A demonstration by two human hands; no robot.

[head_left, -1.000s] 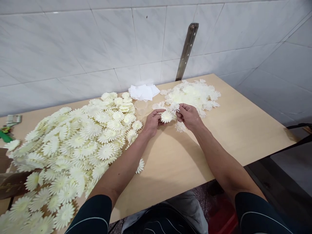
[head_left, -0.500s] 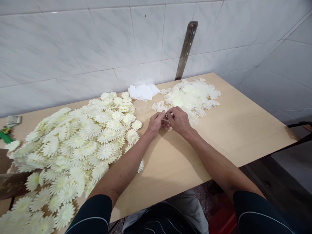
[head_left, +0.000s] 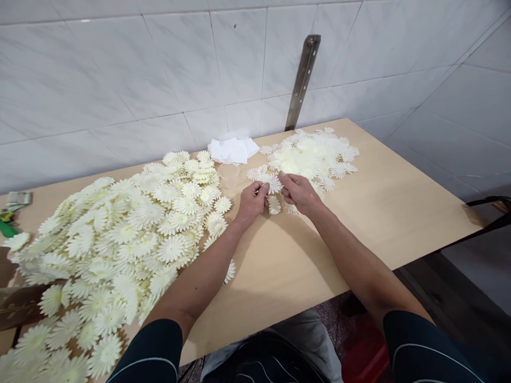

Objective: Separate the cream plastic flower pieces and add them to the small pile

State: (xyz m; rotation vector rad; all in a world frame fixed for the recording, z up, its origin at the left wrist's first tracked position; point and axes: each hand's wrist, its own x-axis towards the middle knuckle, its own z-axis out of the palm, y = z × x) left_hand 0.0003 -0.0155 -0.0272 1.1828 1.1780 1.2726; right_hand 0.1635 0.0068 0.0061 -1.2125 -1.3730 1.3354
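Note:
A cream-white artificial flower head with narrow petals is held up over the table between my two hands. My left hand pinches its left side between thumb and fingers. On the other side, my right hand is closed, with thumb and forefinger at the flower's right edge. Two loose flower heads lie just below the hands, one of them a small flower. Beyond my right hand spreads a pile of whiter flower heads. A bigger, yellowish flower pile covers the left of the table.
White paper sheets and a clear round piece lie near the tiled wall. A perforated metal bracket stands against it. At the far left are a green-handled tool and a brown box. Under the table shows something red.
My hands have drawn a little apart, the right one moving right. The flower head between them now shows, as do flowers on the table below.

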